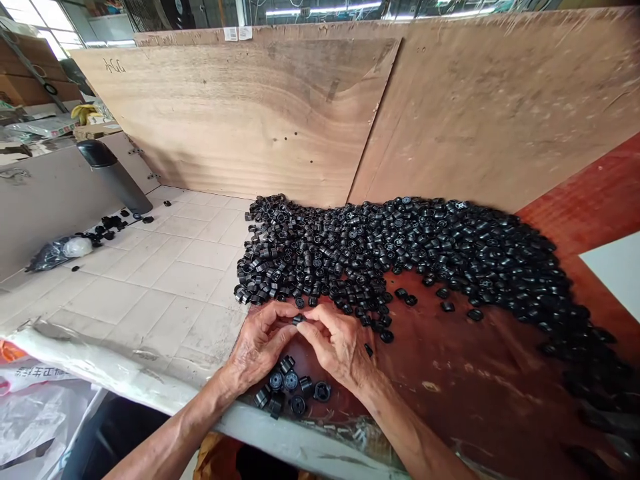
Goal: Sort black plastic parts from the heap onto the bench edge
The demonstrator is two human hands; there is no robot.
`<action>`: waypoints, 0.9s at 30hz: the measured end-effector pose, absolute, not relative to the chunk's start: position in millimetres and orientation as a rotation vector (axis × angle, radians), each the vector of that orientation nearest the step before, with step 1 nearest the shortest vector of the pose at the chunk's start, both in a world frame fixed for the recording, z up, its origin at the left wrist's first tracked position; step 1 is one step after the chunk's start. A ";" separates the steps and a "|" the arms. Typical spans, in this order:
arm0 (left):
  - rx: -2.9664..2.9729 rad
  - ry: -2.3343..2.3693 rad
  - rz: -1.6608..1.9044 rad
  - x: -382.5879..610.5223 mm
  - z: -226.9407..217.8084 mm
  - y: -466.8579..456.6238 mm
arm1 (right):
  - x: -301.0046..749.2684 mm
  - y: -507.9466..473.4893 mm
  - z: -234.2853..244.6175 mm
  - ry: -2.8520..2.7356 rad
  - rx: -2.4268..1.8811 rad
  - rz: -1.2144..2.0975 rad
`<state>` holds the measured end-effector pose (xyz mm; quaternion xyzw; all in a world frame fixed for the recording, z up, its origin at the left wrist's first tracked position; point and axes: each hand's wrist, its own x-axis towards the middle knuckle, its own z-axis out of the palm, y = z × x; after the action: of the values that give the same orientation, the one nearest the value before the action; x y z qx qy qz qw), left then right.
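Note:
Between the fingertips of both hands sits a small round black plastic part (299, 319), partly covered by the fingers. My left hand (261, 340) pinches it from the left, thumb and forefinger closed. From the right, my right hand (336, 339) closes its thumb and fingers on the same part. Just below the hands, near the table's front edge, lies a small group of similar black parts (291, 381), some showing a spoked round face. Beyond the fingers a large pile of these black parts (350, 247) spreads along the wooden board.
A plywood board (260, 113) stands along the back. On the left, a dark bottle (117, 177) leans above scattered black pieces (107, 228) and a plastic bag (53, 255). Pale tiles (185, 280) cover the left side, a reddish-brown sheet (450, 380) the right. The front edge (150, 383) is plastic-wrapped.

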<state>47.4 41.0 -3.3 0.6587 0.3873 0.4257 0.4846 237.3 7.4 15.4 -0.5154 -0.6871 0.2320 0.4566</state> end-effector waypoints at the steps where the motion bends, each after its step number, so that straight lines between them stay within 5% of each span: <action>1: 1.583 0.936 1.030 48.0 -2.5 40.7 | 237.9 7.7 15.4 -1.689 -1.267 0.578; 27: 1.282 0.893 0.910 47.7 5.2 41.5 | 236.3 10.3 1.6 -1.752 -1.130 0.503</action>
<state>47.7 41.5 5.2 0.5574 0.3879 0.3955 0.6185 236.3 10.3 1.6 -0.4627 -0.7176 0.2060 0.4780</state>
